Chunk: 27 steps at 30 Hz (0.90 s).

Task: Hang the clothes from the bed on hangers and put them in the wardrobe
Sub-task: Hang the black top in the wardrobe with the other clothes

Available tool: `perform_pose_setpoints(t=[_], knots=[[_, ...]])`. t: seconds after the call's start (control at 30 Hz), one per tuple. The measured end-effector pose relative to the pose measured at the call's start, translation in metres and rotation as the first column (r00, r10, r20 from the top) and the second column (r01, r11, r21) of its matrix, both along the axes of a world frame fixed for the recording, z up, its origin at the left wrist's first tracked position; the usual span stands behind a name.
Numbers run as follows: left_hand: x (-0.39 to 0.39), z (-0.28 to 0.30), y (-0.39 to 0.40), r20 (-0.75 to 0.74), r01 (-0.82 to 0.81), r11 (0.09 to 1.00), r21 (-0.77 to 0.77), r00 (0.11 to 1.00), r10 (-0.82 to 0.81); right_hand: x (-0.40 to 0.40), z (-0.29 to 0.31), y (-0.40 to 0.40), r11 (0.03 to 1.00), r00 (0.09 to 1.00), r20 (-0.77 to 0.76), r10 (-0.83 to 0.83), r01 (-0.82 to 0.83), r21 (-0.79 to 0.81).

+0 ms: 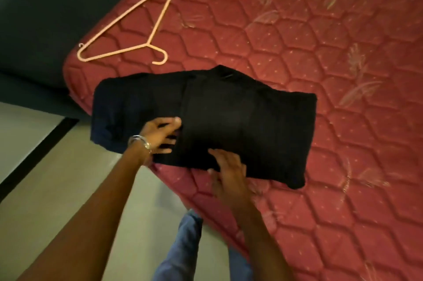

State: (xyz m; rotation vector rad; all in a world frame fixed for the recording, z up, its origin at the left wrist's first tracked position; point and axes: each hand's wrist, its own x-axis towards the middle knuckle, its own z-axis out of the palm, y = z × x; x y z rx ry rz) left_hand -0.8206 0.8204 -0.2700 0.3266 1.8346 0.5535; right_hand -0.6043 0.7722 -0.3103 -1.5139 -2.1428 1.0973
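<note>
Folded black garment lies on the red quilted bed near the bed's front corner, its left part looking dark blue and overhanging the mattress edge a bit; could be a second piece beside or under it, cannot tell. Soft cloth, limp, probably light to medium weight, thick at the folds, not fragile, not slippery; will sag and unfold once lifted, so best taken at the near folded edge or at a waistband or collar if one can be found, both hands spread apart. Left hand lies on the garment at the seam between the blue and black parts, fingers spread and tucked toward the fold, thumb on top, bangles on the wrist; grip looks like it is pinching the cloth edge, not certain. Right hand at the near edge, fingers flat on top and thumb below the edge, grip narrow on the cloth. Pale pink plastic hanger lies flat on the bed, well apart behind the garment, hook toward it, untouched. Mattress has a hexagon quilt pattern. Light tiled floor below, dark furniture to the left; wardrobe not in view
</note>
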Motion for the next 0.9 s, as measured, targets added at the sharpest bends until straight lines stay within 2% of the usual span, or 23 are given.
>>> perform_pose_setpoints(t=[0.07,0.13,0.17,0.3,0.33,0.4,0.43,0.5,0.6,0.7,0.8,0.9], knots=[[0.012,-0.013,0.004,-0.137,0.171,0.985,-0.022,0.975,-0.173,-0.010,-0.004,0.004,0.993,0.993,0.008,-0.119,0.119,0.009],[0.022,-0.019,0.006,-0.263,0.346,0.938,-0.035,0.902,-0.342,-0.026,-0.003,0.015,0.975,0.976,-0.015,-0.217,0.218,0.041],[0.026,-0.020,0.007,-0.277,0.368,0.929,0.024,0.896,-0.347,-0.030,0.001,0.023,0.961,0.963,-0.027,-0.267,0.268,0.071],[-0.005,0.001,0.007,-0.117,0.194,0.896,0.400,0.980,-0.160,-0.049,0.014,0.050,0.834,0.862,-0.073,-0.502,0.504,0.224],[-0.023,0.006,0.002,-0.113,0.155,0.882,0.446,0.987,-0.116,-0.052,0.017,0.056,0.794,0.828,-0.063,-0.557,0.554,0.250],[-0.063,0.012,-0.014,-0.147,0.113,0.891,0.439,0.988,-0.052,-0.052,0.019,0.063,0.746,0.779,0.009,-0.627,0.598,0.292],[-0.089,0.012,-0.024,-0.201,0.095,0.913,0.397,0.980,-0.015,-0.057,0.016,0.065,0.755,0.776,0.065,-0.628,0.586,0.294],[-0.129,0.007,-0.040,-0.373,0.095,0.959,0.267,0.928,0.012,-0.066,0.009,0.065,0.841,0.816,0.221,-0.534,0.486,0.237],[-0.151,-0.007,-0.042,-0.557,0.087,0.993,0.084,0.830,-0.026,-0.085,-0.010,0.063,0.967,0.845,0.476,-0.243,0.247,0.055],[-0.145,-0.010,-0.032,-0.691,0.032,0.995,0.091,0.722,0.040,-0.109,-0.017,0.060,0.993,0.855,0.504,-0.121,0.102,0.065],[-0.139,0.001,-0.035,-0.755,0.004,0.979,0.204,0.637,0.155,-0.126,-0.010,0.053,0.979,0.865,0.468,-0.183,0.115,0.171],[-0.149,0.002,-0.054,-0.760,-0.053,0.974,0.219,0.617,0.204,-0.130,-0.008,0.050,0.974,0.868,0.461,-0.187,0.102,0.202]])
